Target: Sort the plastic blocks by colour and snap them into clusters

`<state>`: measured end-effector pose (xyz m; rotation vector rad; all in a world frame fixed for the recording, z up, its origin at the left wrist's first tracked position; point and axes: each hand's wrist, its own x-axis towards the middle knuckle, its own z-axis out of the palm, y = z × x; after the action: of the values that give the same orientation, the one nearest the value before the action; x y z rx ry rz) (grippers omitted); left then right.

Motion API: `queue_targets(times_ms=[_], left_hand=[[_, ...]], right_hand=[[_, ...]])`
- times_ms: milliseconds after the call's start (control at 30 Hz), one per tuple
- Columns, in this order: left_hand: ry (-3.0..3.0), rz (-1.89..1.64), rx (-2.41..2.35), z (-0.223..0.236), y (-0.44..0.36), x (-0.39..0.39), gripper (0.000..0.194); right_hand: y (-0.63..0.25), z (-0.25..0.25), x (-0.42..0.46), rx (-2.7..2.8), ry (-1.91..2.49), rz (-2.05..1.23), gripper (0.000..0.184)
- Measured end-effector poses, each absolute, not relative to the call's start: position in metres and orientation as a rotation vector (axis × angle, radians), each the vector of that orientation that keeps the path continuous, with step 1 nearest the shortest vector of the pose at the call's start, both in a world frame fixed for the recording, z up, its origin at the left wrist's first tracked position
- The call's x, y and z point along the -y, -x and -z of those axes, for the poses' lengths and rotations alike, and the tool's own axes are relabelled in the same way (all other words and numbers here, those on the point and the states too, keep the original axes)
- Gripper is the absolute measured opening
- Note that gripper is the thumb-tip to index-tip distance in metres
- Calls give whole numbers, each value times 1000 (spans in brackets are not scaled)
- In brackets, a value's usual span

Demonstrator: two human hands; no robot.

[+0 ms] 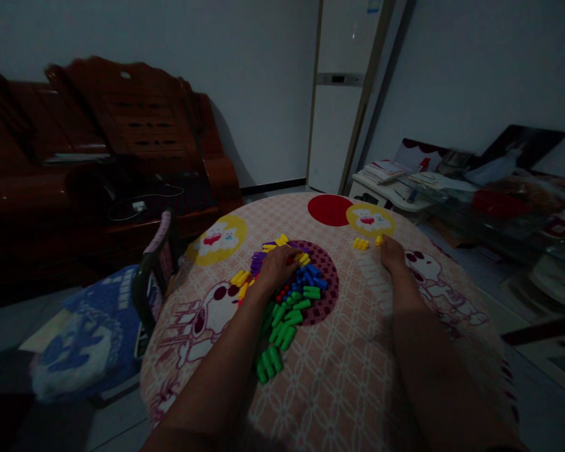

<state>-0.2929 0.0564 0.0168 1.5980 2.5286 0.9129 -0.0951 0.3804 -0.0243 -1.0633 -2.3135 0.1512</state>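
The right hand (392, 255) has its fingertips at a small yellow piece (379, 240); whether they pinch it is too small to tell. Just beside sits a bumpy yellow cluster (360, 243). The left hand (277, 269) reaches over the pile (292, 300), hiding part of it; its grip can't be made out. The pile lies left of the table's middle: stubby green rods nearest, blue ones right, purple and yellow behind, red bits between. Around the round, patterned table (334, 389) stand a chair (157, 270), a wooden bench (141, 119) and a cluttered glass table (489, 216).
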Motion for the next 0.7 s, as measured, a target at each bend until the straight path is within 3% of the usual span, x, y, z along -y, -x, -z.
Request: queue_targets(times_ms=[400,700], left_hand=[[-1588,-897,-2528,-24,290,-56,36],[-1586,-895,-2544,-20,289,-56,37]], right_hand=[[105,17,-357,2057,1023,-522,42],[102,3,-340,2241,1000,-277,39]])
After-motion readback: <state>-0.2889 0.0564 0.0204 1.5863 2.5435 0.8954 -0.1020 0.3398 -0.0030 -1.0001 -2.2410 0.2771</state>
